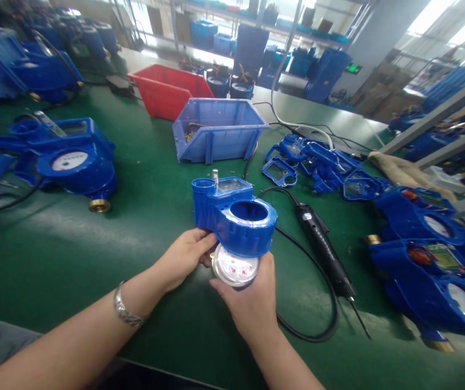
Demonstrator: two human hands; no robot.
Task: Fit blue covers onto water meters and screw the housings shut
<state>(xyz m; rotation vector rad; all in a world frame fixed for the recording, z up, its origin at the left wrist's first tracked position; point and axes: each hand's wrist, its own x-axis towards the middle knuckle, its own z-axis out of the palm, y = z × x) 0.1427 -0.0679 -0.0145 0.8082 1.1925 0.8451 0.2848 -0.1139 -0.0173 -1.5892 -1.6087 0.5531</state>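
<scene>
In the middle of the head view, a blue plastic meter housing with a round hole in its top stands over the green bench. My left hand wraps its fingers round the lower left side of this housing. My right hand is closed round a round water meter dial, white-faced with red pointers, just below the housing's front edge. Part of the dial lies under the housing, so I cannot tell whether they are joined. The fingertips of both hands are partly hidden.
A black electric screwdriver with its cable lies to the right. Blue meters sit at far right and another meter at left. Behind are a blue bin with small screws, a red bin and several blue covers.
</scene>
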